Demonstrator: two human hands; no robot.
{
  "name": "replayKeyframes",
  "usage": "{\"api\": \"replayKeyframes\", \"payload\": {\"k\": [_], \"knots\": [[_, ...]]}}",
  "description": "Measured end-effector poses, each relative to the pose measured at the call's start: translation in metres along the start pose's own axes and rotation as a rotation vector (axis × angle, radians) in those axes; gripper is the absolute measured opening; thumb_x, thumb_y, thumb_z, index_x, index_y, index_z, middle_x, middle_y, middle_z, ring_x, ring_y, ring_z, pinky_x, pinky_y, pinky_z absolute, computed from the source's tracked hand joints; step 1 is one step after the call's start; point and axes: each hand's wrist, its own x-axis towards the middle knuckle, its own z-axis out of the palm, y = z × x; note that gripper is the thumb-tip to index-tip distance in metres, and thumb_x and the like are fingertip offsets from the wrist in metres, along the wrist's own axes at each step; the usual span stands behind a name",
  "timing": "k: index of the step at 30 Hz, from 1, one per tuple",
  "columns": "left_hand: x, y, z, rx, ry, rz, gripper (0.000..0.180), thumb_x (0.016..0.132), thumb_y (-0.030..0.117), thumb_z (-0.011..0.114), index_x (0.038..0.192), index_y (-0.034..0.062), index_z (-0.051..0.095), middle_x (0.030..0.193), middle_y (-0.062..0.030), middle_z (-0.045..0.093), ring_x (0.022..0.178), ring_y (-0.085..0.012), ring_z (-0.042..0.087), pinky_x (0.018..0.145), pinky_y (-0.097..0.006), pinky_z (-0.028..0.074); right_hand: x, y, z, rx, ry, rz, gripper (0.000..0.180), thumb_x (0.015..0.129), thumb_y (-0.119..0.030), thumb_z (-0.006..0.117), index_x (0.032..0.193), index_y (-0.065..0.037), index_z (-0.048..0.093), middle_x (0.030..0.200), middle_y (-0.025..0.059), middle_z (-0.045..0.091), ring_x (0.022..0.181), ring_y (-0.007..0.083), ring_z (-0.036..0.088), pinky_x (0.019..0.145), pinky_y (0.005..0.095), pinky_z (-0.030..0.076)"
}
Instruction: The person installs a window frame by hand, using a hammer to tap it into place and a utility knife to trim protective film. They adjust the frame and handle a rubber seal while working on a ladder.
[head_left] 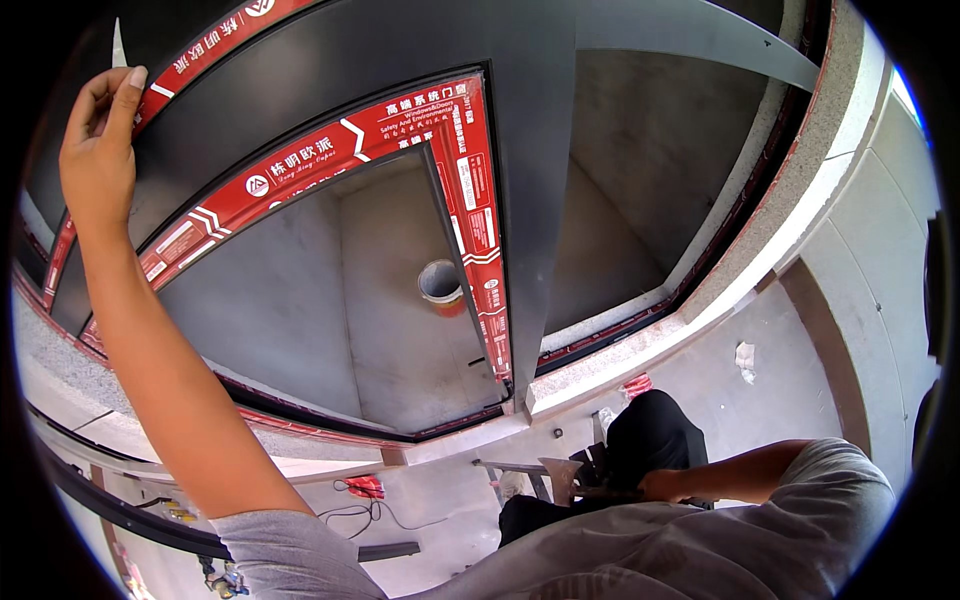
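Note:
My left hand (98, 130) is raised at the top left, against a dark metal window frame (530, 180). Its fingertips pinch a thin pale strip (118, 45) at the frame's edge. Red protective tape (300, 155) with white print runs along the frame's bars. Low at the right, my right hand (662, 487) grips the handle of a flat-bladed scraper (563, 478), held by my dark trousers (650, 435). My grey sleeves fill the lower edge.
Through the frame opening a round bucket (440, 283) stands on a grey concrete floor. A stone sill (640, 345) runs below the frame. A red tool (365, 487) with cables lies on the floor, and a white scrap (745, 358) lies at the right.

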Motion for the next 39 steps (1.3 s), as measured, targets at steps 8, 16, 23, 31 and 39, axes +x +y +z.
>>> {"api": "replayKeyframes", "payload": {"k": [8, 16, 23, 31, 39], "knots": [[-0.007, 0.049, 0.031, -0.160, 0.051, -0.012, 0.018, 0.092, 0.016, 0.082, 0.097, 0.0010, 0.073, 0.086, -0.0014, 0.072, 0.080, -0.0090, 0.064, 0.075, -0.027, 0.053, 0.089, 0.145, 0.059, -0.153, 0.146, -0.173, 0.028, 0.087, -0.024, 0.066, 0.095, 0.000, 0.077, 0.084, 0.0205, 0.076, 0.079, 0.0383, 0.076, 0.070, 0.0498, 0.059], [-0.006, 0.052, 0.016, -0.057, 0.052, -0.062, 0.014, 0.089, 0.014, 0.082, 0.092, 0.0034, 0.074, 0.086, -0.0029, 0.070, 0.086, -0.0151, 0.065, 0.082, -0.033, 0.054, 0.095, 0.035, -0.021, 0.086, 0.279, -0.024, 0.029, 0.090, -0.026, 0.067, 0.096, 0.001, 0.076, 0.083, 0.0202, 0.076, 0.079, 0.0361, 0.075, 0.071, 0.0487, 0.058], [-0.007, 0.064, 0.007, -0.062, 0.051, -0.091, 0.013, 0.087, 0.013, 0.081, 0.091, 0.0041, 0.073, 0.092, -0.0071, 0.071, 0.091, -0.0218, 0.068, 0.085, -0.037, 0.055, 0.095, -0.030, -0.035, 0.158, 0.384, -0.049, 0.032, 0.093, -0.028, 0.068, 0.096, 0.002, 0.075, 0.083, 0.0200, 0.075, 0.080, 0.0341, 0.074, 0.071, 0.0478, 0.058], [-0.007, 0.059, 0.003, -0.087, 0.045, -0.007, 0.011, 0.089, 0.012, 0.080, 0.093, 0.0064, 0.072, 0.090, -0.0090, 0.067, 0.086, -0.0272, 0.067, 0.078, -0.040, 0.055, 0.071, -0.091, -0.046, 0.236, 0.526, -0.067, 0.035, 0.096, -0.030, 0.069, 0.096, 0.004, 0.075, 0.082, 0.0197, 0.075, 0.080, 0.0319, 0.073, 0.071, 0.0467, 0.057], [-0.001, 0.058, -0.010, -0.082, -0.018, -0.021, 0.011, 0.089, 0.010, 0.080, 0.092, 0.0053, 0.071, 0.091, -0.0088, 0.067, 0.084, -0.0270, 0.067, 0.077, -0.040, 0.054, 0.010, -0.135, -0.053, 0.405, 0.687, -0.088, 0.038, 0.099, -0.032, 0.070, 0.097, 0.005, 0.074, 0.082, 0.0194, 0.075, 0.080, 0.0296, 0.072, 0.071, 0.0456, 0.055]]}}
